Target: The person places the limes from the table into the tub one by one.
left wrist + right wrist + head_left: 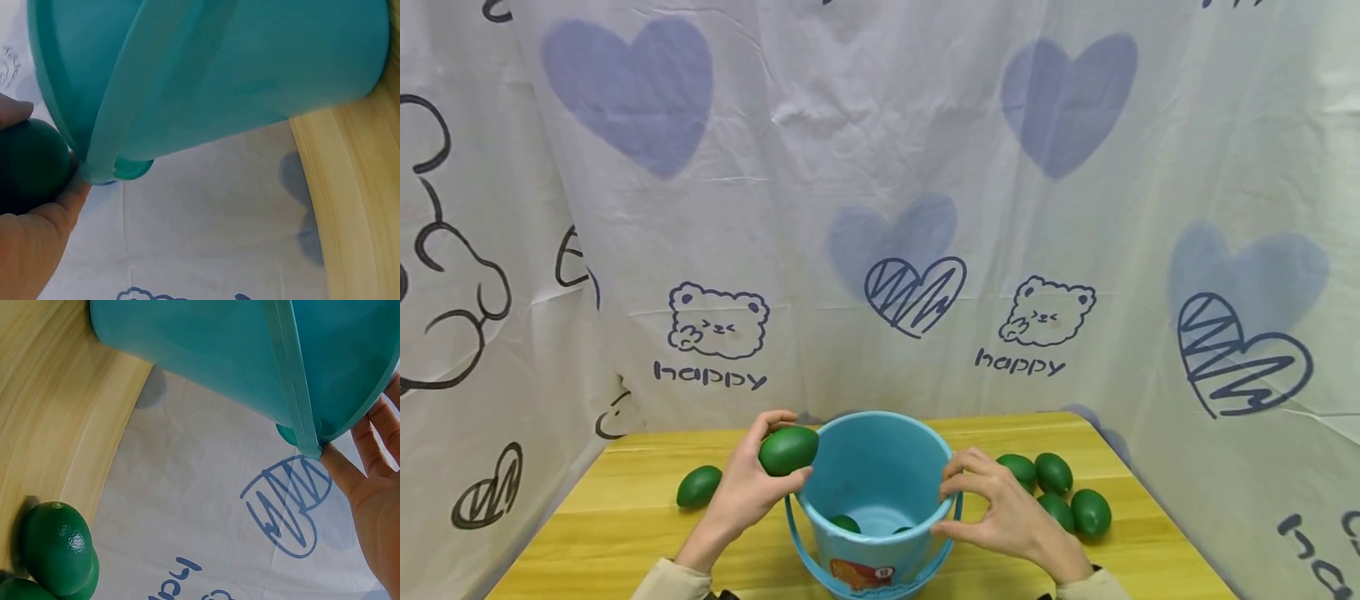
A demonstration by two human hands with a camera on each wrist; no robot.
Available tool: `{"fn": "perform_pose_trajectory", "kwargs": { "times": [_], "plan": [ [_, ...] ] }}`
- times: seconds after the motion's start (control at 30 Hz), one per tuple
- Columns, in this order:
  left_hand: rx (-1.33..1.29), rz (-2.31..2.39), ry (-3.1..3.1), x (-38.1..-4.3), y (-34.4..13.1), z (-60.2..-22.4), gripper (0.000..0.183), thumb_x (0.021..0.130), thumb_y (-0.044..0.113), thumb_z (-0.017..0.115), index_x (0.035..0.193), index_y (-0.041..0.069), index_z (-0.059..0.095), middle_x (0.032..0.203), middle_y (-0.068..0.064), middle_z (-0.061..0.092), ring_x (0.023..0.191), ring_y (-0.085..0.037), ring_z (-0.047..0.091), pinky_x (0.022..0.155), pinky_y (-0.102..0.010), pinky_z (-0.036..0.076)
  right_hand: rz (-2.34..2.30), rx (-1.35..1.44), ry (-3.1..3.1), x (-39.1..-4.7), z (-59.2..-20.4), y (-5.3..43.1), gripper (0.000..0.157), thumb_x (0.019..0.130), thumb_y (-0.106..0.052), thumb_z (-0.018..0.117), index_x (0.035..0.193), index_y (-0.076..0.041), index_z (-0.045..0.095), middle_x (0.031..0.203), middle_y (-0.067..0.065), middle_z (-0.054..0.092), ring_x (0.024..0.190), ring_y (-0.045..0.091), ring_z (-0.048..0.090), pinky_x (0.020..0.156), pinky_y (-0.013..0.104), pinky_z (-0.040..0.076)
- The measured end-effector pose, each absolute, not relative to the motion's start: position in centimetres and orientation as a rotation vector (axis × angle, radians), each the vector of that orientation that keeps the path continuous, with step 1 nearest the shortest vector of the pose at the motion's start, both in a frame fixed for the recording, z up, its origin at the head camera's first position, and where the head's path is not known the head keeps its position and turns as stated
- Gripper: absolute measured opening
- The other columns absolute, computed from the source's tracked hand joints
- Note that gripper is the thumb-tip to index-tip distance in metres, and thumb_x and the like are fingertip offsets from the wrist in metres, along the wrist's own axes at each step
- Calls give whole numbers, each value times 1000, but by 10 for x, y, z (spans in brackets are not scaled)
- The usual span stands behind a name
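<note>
In the head view my left hand point(748, 475) grips a green lime point(788, 451) beside the left rim of a light blue bucket point(880, 546). The left wrist view shows this lime point(31, 165) between thumb and fingers, close to the bucket rim. My right hand point(1000, 504) holds the bucket's right rim, its fingers bent over the edge. In the right wrist view, the thumb of this hand point(381, 512) lies by the handle joint of the bucket point(206, 356). Inside the bucket a lime point(846, 523) shows partly, with a sliver of green near it.
The bucket stands on a yellow wood-grain table point(625, 500). One lime point(699, 487) lies left of my left hand. Several limes point(1091, 513) are grouped to the right, some partly behind my right hand. A white printed cloth point(820, 358) hangs behind and at the sides.
</note>
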State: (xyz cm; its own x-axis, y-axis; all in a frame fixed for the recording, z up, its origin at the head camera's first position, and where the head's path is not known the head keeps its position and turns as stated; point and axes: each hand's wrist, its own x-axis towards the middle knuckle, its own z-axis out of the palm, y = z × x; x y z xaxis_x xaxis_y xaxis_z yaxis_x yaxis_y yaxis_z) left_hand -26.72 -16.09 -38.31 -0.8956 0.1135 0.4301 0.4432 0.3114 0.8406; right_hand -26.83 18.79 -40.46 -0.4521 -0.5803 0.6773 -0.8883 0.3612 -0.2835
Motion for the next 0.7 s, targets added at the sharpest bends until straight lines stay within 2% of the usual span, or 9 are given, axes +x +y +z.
{"fn": "perform_pose_trajectory", "kwargs": {
  "times": [0.13,0.33,0.5,0.7],
  "plan": [
    [-594,-1480,-2276,-268,-156,-386,62,73,8,85,125,23,54,120,-4,62,91,-23,61,70,-31,56,879,1266,-2170,-268,-405,188,21,80,-33,82,95,-28,68,101,-8,62,96,8,52,82,29,53],
    [-701,-1263,-2273,-267,-148,-388,63,69,12,89,125,24,61,119,-3,58,92,-19,60,71,-25,56,880,1266,-2176,-268,-405,187,21,80,-33,82,95,-27,68,101,-8,61,96,8,52,81,29,53],
    [-746,-1212,-2282,-266,-143,-391,67,69,11,90,128,17,59,121,-5,62,93,-16,61,69,-23,57,873,1265,-2174,-269,-405,187,21,80,-33,82,95,-28,68,102,-9,60,96,7,52,81,28,53],
    [-785,-1150,-2283,-267,-142,-393,67,69,12,89,129,14,59,124,-8,65,99,-18,64,77,-25,58,861,1283,-2142,-271,-406,188,23,79,-32,83,96,-27,68,102,-10,60,97,7,52,81,27,53]
  ]
}}
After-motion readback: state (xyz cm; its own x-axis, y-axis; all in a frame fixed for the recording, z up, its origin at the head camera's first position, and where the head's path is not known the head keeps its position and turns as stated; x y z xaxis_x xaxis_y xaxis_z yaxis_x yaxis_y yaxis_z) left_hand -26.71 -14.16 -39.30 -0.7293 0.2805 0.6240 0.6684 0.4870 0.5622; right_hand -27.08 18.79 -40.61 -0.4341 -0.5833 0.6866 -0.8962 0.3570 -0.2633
